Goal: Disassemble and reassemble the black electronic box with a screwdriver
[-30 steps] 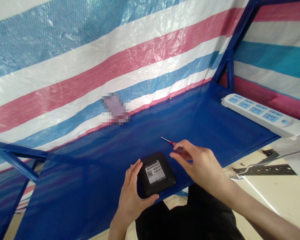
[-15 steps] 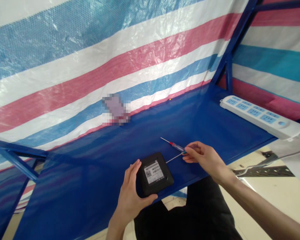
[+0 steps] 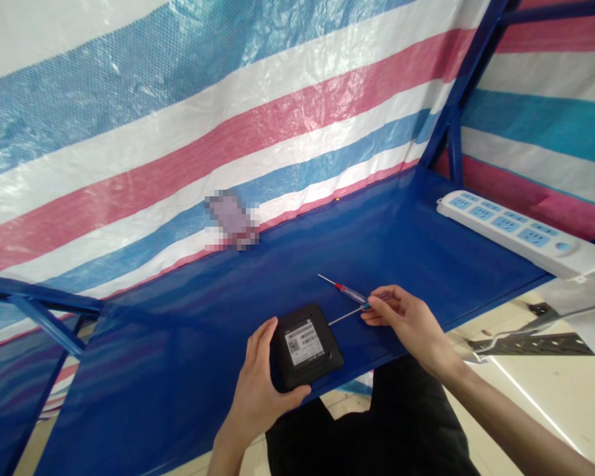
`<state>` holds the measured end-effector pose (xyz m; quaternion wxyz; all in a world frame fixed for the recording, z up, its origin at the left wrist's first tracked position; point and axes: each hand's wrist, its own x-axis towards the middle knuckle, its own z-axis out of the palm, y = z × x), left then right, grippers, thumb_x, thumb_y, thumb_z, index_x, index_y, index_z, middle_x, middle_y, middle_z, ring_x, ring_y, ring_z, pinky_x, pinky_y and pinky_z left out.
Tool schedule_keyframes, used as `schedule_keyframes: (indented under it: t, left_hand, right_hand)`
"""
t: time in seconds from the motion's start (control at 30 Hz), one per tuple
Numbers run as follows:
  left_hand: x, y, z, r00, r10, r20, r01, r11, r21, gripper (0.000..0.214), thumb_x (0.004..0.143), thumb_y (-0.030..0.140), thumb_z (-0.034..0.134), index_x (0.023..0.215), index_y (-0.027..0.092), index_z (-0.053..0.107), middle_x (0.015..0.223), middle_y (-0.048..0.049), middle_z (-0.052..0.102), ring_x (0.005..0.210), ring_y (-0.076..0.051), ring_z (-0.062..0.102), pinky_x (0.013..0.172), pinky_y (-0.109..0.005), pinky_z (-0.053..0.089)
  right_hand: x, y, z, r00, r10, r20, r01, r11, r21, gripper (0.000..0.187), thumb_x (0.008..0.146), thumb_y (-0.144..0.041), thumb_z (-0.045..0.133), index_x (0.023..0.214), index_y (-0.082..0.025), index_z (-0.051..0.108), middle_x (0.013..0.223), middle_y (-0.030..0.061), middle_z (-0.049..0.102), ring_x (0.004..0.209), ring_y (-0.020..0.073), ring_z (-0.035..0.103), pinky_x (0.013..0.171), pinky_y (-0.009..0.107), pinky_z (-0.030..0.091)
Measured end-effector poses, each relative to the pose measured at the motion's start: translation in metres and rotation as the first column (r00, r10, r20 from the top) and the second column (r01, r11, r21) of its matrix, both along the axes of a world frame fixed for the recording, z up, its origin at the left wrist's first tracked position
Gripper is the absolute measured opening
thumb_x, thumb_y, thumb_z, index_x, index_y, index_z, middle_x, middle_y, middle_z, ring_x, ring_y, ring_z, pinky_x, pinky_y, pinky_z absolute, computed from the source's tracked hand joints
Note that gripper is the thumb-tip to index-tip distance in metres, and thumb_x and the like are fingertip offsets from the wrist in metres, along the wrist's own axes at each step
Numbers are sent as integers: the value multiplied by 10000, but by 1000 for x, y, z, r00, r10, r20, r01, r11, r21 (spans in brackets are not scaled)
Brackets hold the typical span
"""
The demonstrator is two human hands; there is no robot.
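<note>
A small black square device [image 3: 307, 344] lies on the blue table [image 3: 203, 330] near its front edge, a white label facing up. My left hand [image 3: 260, 390] is wrapped round its left and front sides. My right hand [image 3: 404, 320] pinches the handle of a thin screwdriver [image 3: 346, 316] whose metal shaft points left toward the device. A second screwdriver [image 3: 341, 287] with a red and clear handle lies on the table just behind it, close to my right fingers.
A white power strip [image 3: 515, 231] with blue sockets lies at the table's right end, its cable trailing off. A striped red, white and blue tarp [image 3: 178, 132] walls the back and right. A blurred patch [image 3: 231, 218] sits on the tarp.
My right hand let go of the red-handled screwdriver, moved a little right and took hold of the second thin screwdriver. My left hand has stayed on the device.
</note>
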<state>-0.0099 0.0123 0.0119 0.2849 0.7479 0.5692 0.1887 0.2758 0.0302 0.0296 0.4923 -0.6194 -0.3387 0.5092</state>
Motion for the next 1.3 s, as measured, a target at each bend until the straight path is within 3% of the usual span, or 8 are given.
schedule_keyframes:
  t: [0.27,0.63,0.93,1.07,1.2,1.3]
  left_hand:
    - [0,-2,0,1000,0,-7,0,1000,4,976,678,294,780,1496,215,252,1519,-169,353,1417,-379,350,1139,-597,333]
    - [-1,3,7,1000,-20,-22,18,996,-85,1020,658,245,779,1510,230,219,1526,-146,366,1427,-378,324,1142,-599,325]
    - [-1,8,8,991,-81,-106,77,996,-42,1040,633,278,787,1508,192,231,1530,-170,387,1418,-383,348,1140,-590,334]
    - [0,8,7,993,-70,-98,69,998,-10,1033,614,281,797,1489,164,260,1495,-177,424,1394,-382,376,1133,-570,354]
    - [0,7,3,996,-52,-79,53,999,13,1019,620,261,787,1484,168,254,1494,-177,415,1386,-380,383,1124,-577,359]
    - [-1,6,1,996,-48,-73,50,998,24,1037,604,259,801,1483,180,257,1493,-169,420,1379,-387,391,1118,-586,361]
  right_hand:
    - [3,-3,13,997,32,71,-33,999,17,571,597,-682,779,827,-189,608,639,38,730,627,235,756,655,343,649]
    - [6,10,4,997,79,-16,-80,987,-136,219,763,-358,778,767,-181,650,685,76,765,656,222,767,643,308,666]
    - [8,0,15,997,81,10,-78,984,-162,221,754,-359,775,785,-174,660,685,86,766,694,236,771,698,323,662]
    - [5,-3,28,963,157,218,-150,988,-49,252,781,-441,729,829,-206,653,713,49,768,704,237,769,680,319,647]
    - [-5,-2,42,812,205,547,-264,964,31,176,841,-433,645,843,-257,638,741,14,776,728,232,769,629,286,599]
    - [-13,0,50,712,185,678,-320,944,78,118,833,-385,640,821,-268,624,730,5,777,686,229,762,581,275,559]
